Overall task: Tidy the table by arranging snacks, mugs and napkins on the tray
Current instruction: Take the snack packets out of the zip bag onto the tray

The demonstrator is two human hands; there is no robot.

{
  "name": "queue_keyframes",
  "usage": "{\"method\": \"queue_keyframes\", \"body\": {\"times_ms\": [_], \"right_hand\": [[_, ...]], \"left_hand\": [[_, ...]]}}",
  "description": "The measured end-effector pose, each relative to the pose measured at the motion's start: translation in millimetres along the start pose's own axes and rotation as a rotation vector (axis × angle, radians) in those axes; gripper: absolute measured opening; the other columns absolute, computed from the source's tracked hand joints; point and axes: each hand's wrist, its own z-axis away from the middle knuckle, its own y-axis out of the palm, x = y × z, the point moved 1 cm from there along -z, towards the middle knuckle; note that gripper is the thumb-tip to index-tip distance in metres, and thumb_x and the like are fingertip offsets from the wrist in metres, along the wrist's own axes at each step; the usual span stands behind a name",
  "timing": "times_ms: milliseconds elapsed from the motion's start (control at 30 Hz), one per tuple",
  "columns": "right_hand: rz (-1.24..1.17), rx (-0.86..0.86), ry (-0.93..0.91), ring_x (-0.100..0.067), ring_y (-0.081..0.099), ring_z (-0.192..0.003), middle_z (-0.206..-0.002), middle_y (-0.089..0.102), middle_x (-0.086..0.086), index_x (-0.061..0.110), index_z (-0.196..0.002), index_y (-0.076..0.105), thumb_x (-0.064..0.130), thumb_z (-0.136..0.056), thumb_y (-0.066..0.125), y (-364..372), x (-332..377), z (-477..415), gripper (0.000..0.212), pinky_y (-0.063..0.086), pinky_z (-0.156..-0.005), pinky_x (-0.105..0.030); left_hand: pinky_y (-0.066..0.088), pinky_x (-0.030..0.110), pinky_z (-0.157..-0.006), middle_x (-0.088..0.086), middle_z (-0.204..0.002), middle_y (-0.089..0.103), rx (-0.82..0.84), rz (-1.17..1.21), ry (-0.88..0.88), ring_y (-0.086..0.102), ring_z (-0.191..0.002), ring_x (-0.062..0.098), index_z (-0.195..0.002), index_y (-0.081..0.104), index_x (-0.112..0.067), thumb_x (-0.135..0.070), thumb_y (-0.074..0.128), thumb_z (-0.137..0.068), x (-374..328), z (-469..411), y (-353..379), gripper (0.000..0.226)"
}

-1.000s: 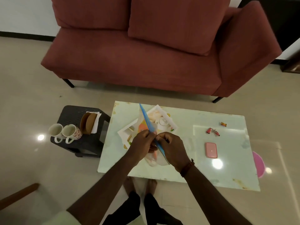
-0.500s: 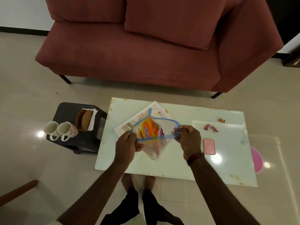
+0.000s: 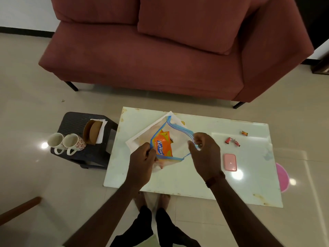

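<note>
**Zip bag held wide over the table**

While the left hand and right hand each pinch one side of its blue rim, a clear zip bag gapes between them, an orange snack packet inside. Beneath sits a white tray; two mugs stand well left.

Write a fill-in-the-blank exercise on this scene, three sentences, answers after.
1. Both hands, left hand and right hand, hold the clear bag open by its ____ zip rim.
2. The packet inside the bag is ____ in colour.
3. The two mugs stand on the dark ____ beside the table, not on it.

Missing words: blue; orange; stool
</note>
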Motion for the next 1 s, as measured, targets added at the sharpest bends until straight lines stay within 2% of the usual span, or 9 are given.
{"method": "queue_keyframes", "body": {"times_ms": [233,367,400,500,567,667,767,900,1000], "right_hand": [[0.176,0.826,0.252,-0.027,0.046,-0.132,-0.146,0.047,-0.011,0.007,-0.146,0.035,0.044,-0.075,0.080,82,34,-31,0.092,0.042,-0.100,-0.033],[0.066,1.037,0.430,-0.029,0.053,-0.108,-0.115,0.050,-0.013,0.012,-0.119,0.044,0.016,-0.095,0.057,117,33,-27,0.027,0.050,-0.087,-0.046],[0.107,0.999,0.376,-0.025,0.053,-0.099,-0.101,0.050,-0.009,0.014,-0.104,0.046,0.010,-0.100,0.047,127,28,-23,0.005,0.047,-0.090,-0.044],[0.125,0.911,0.381,-0.021,0.048,-0.086,-0.074,0.043,-0.002,0.015,-0.074,0.044,0.007,-0.096,0.047,155,18,-10,0.023,0.038,-0.075,-0.033],[0.097,0.823,0.372,-0.026,0.057,-0.090,-0.081,0.058,-0.007,0.008,-0.089,0.058,0.011,-0.086,0.058,160,25,-3,0.004,0.039,-0.070,-0.031],[0.094,0.745,0.307,-0.032,0.061,-0.109,-0.114,0.067,-0.012,0.008,-0.116,0.062,0.025,-0.075,0.070,161,29,3,0.045,0.049,-0.081,-0.033],[0.104,0.694,0.191,-0.025,0.061,-0.112,-0.121,0.067,-0.004,0.019,-0.119,0.062,0.040,-0.074,0.076,149,36,6,0.052,0.048,-0.088,-0.030],[0.000,0.591,0.112,-0.015,0.063,-0.106,-0.117,0.068,0.006,0.028,-0.113,0.064,0.037,-0.074,0.078,114,42,6,0.044,0.052,-0.092,-0.029],[-0.116,0.554,0.112,-0.004,0.062,-0.096,-0.106,0.067,0.019,0.039,-0.101,0.061,0.035,-0.068,0.086,76,45,1,0.042,0.050,-0.086,-0.023]], "left_hand": [[0.060,0.030,-0.069,0.008,-0.086,0.067,0.070,-0.029,-0.011,0.066,-0.082,0.016,-0.090,0.059,-0.007,-0.023,0.054,-0.098,14,4,-14,0.018],[0.056,0.042,-0.078,0.021,-0.095,0.063,0.185,0.034,-0.022,0.063,-0.089,0.026,-0.095,0.056,-0.002,-0.015,0.052,-0.098,28,18,-17,0.014],[0.055,0.043,-0.078,0.022,-0.093,0.061,0.197,0.026,-0.023,0.061,-0.088,0.025,-0.093,0.055,-0.004,-0.017,0.051,-0.097,31,21,-18,0.014],[0.055,0.042,-0.072,0.018,-0.088,0.059,0.204,-0.022,-0.021,0.059,-0.084,0.020,-0.091,0.056,-0.005,-0.016,0.051,-0.098,41,23,-21,0.014],[0.058,0.043,-0.073,0.020,-0.091,0.061,0.186,-0.017,-0.066,0.061,-0.086,0.024,-0.093,0.057,-0.003,-0.013,0.053,-0.098,49,20,-26,0.012],[0.059,0.025,-0.072,0.009,-0.090,0.067,0.148,-0.064,-0.114,0.065,-0.085,0.017,-0.092,0.059,-0.009,-0.017,0.053,-0.098,61,13,-33,0.012],[0.051,0.009,-0.068,-0.008,-0.081,0.064,0.071,-0.123,-0.168,0.065,-0.079,0.006,-0.084,0.056,-0.022,-0.024,0.054,-0.097,71,6,-39,0.013],[0.060,0.036,-0.067,0.004,-0.073,0.066,0.035,-0.071,-0.287,0.068,-0.070,0.020,-0.078,0.056,-0.012,-0.023,0.054,-0.097,81,0,-40,0.022],[0.060,0.035,-0.062,0.006,-0.075,0.069,0.029,-0.032,-0.337,0.071,-0.069,0.024,-0.079,0.058,-0.011,-0.023,0.053,-0.097,86,-1,-38,0.022]]}}
